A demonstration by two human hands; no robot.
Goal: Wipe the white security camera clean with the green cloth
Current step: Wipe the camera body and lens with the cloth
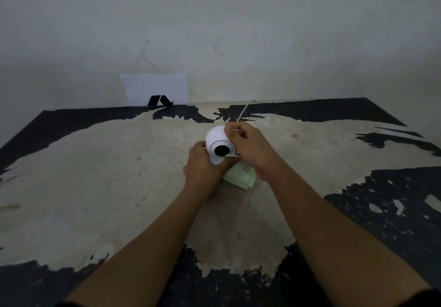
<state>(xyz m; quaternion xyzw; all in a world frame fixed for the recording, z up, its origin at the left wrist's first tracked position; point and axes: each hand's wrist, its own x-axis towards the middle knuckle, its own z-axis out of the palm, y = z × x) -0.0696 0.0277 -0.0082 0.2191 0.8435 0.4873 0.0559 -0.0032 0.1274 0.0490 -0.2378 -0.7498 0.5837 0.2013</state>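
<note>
Holding the white security camera (218, 144) between both hands, you are gripping its base with your left hand (202, 165) while your right hand (248, 146) is curling around its far side and pinching the thin white cable (243, 111). The green cloth (239, 177) is lying on the bench (95, 163) just under your hands, not being used. Tugging that cable could be pulling the plug loose, and a smooth round camera could slip.

Both bare forearms reach toward frame centre; the left hand (202, 165) is cupped, the right hand (248, 146) curled with fingertips pinched.
</note>
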